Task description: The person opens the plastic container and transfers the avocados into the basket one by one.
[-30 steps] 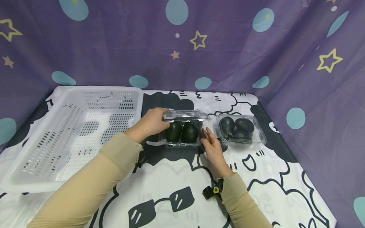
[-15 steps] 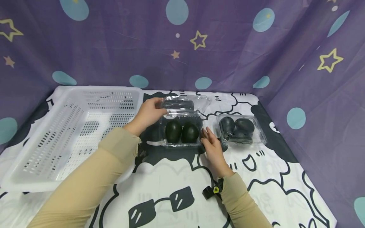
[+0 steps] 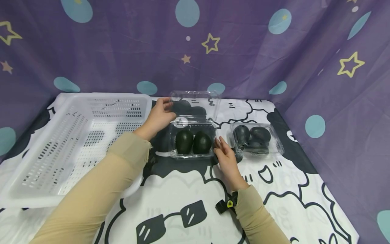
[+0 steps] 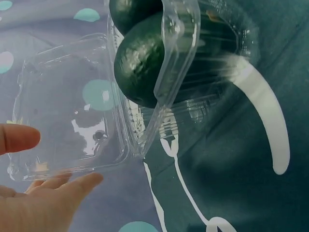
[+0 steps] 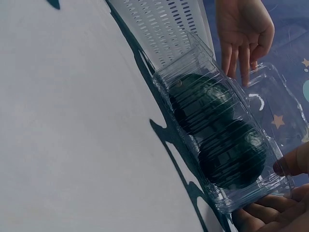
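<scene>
In the left wrist view, the top edge cuts the upper avocado (image 4: 134,13); the left edge cuts the left hand (image 4: 43,208); in the head view, the left sleeve (image 3: 94,188) hides part of the white basket (image 3: 112,96).

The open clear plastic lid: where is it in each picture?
Head: the lid, just above centre, behind two avocados in the open container.
Left wrist: the lid, left half, beside the avocados.
Right wrist: the lid, at the right edge, partly cut off.
Shared landmark: those two avocados.
</scene>
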Tool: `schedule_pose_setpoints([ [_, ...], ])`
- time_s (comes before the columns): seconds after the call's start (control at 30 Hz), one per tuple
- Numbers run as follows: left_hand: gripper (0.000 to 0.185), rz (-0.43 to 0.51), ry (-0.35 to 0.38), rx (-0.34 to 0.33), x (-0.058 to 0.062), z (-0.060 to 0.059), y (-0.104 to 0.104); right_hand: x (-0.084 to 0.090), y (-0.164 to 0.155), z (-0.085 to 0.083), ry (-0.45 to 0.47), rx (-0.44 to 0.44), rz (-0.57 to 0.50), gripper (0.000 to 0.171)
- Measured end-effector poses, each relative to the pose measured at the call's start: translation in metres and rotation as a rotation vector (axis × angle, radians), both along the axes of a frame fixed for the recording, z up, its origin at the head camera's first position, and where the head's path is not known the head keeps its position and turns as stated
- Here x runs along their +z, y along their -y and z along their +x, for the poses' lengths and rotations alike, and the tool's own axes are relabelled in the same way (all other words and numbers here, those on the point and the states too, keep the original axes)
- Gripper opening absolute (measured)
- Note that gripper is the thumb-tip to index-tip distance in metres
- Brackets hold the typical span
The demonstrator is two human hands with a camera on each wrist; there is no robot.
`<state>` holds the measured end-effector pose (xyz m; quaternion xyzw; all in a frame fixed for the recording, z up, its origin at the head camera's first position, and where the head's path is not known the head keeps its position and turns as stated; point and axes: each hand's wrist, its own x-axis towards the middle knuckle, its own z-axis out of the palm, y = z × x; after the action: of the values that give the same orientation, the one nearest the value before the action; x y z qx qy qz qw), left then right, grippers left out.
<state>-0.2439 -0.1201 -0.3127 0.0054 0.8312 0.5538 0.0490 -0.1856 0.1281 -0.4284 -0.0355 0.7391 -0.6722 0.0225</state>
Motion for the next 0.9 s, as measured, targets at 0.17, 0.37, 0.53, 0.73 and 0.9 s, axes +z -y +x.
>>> schedule_pose_setpoints([
  [0.17, 0.074, -0.035, 0.052, -0.022, -0.0011, -0.0051, 0.0009, -0.0013, 0.0006, -0.0003, 0.003, -0.005, 0.002, 0.060],
  [0.37, 0.083, -0.168, 0.108, -0.104, -0.0035, -0.0103, 0.0019, -0.0019, 0.0005, -0.0009, 0.016, -0.013, 0.006, 0.060],
  [0.53, 0.085, -0.238, 0.134, -0.149, -0.0045, -0.0086, 0.0038, -0.0029, 0.0000, -0.0015, 0.018, -0.010, 0.003, 0.060],
  [0.73, 0.086, -0.290, 0.189, -0.203, -0.0058, -0.0071, 0.0038, -0.0025, 0.0001, -0.0010, 0.013, -0.013, -0.012, 0.060],
  [0.9, 0.080, -0.327, 0.182, -0.221, -0.0087, -0.0069, 0.0036, -0.0026, -0.0002, -0.0007, 0.021, -0.014, -0.021, 0.060],
])
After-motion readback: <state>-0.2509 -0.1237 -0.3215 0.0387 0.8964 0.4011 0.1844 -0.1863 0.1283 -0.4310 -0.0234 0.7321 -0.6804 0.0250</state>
